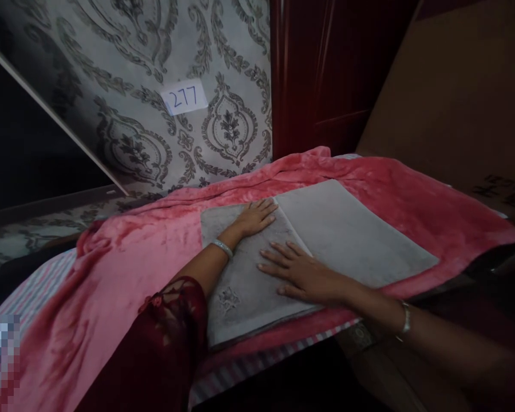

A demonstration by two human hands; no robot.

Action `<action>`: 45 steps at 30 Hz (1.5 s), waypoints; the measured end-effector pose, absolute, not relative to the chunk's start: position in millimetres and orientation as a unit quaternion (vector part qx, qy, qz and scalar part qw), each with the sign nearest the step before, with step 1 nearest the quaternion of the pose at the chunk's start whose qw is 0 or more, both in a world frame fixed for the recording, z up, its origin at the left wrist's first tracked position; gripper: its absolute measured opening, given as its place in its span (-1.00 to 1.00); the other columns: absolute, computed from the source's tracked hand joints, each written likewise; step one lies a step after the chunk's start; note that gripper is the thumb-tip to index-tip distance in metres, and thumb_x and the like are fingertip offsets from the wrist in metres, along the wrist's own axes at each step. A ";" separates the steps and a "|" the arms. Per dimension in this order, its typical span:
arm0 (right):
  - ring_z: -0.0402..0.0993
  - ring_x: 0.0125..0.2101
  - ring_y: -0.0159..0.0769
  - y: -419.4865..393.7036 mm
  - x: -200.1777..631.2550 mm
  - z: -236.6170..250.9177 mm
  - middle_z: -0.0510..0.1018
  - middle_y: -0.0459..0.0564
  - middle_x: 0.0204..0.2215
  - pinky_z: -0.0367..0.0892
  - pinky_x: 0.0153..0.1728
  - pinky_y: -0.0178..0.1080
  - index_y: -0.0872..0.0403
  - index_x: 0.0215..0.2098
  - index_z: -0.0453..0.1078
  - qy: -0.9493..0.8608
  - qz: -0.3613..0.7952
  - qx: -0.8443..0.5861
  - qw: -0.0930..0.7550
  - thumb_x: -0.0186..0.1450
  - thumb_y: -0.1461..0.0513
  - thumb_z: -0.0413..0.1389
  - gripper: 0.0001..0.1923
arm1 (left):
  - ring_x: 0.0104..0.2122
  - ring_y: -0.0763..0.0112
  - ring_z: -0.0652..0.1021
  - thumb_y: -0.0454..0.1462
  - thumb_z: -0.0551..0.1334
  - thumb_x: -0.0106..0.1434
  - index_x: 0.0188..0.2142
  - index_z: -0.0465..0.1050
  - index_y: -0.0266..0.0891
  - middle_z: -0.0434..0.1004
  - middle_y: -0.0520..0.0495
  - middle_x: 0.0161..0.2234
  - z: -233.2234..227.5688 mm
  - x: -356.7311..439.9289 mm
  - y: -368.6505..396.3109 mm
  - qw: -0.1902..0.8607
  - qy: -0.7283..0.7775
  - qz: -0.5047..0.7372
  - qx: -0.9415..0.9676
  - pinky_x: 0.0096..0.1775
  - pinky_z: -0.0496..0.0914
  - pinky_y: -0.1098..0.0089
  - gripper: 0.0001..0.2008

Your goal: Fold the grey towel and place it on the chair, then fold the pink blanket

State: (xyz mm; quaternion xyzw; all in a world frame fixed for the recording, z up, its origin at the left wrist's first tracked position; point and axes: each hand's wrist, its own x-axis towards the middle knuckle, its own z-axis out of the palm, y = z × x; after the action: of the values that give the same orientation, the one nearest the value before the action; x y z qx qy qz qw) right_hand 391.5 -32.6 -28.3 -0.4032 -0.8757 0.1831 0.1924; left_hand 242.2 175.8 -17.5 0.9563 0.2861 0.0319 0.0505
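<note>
Both hands flat, fingers spread, holding nothing — left hand [253, 220] and right hand [302, 274] press the folded grey towel [352, 234] on the pink plush blanket [124, 269]; smoothing outward from the fold should keep edges aligned.

This looks like a bedroom in a home. A plush pink blanket [124, 274] lies spread over a striped sheet [249, 372], as on a bed. Behind it stands a wall with grey damask wallpaper [154, 63], bearing a small paper label [184, 97] marked 277. A dark red wooden door [321, 74] stands beside it, and brown cardboard [459, 91] leans at the right.
</note>
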 end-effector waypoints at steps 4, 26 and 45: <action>-0.17 0.40 -0.10 -61.1 393.9 -18.5 0.14 -0.15 0.37 -0.26 0.37 0.15 -0.27 0.34 0.16 -0.866 0.245 -0.382 0.212 0.35 0.11 0.19 -0.37 | 0.41 0.17 -0.02 -0.04 -0.08 0.45 0.38 0.05 0.05 -0.05 -0.01 0.43 -16.5 242.4 177.3 0.066 0.284 0.036 0.956 0.34 -0.16 -0.09 -0.46; 0.32 0.22 -0.11 7.7 410.4 15.7 0.41 -0.01 0.22 0.17 0.26 0.01 -0.03 0.28 0.31 -0.786 0.190 -0.496 0.317 0.41 0.08 -0.05 -0.49 | 0.27 0.16 0.33 -0.04 0.07 0.39 0.26 0.31 -0.13 0.34 -0.22 0.27 12.8 154.3 65.3 0.088 0.152 0.095 0.980 0.28 0.15 0.13 -0.49; -0.17 0.40 0.00 143.2 309.8 -25.3 -0.05 -0.01 0.43 -0.17 0.33 0.17 -0.12 0.44 -0.02 -0.887 0.104 -0.436 0.110 0.48 -0.05 -0.15 -0.39 | 0.42 0.03 -0.12 0.08 0.04 0.38 0.40 -0.02 0.05 -0.15 -0.08 0.44 -7.2 117.3 15.6 0.202 0.146 0.033 0.968 0.33 -0.24 -0.23 -0.34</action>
State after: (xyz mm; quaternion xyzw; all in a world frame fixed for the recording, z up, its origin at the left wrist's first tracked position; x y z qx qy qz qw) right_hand 309.8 143.2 -25.3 -0.4355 -0.8873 0.1042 0.1099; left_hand 117.3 15.6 -7.2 0.9678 0.1465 0.0326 0.2021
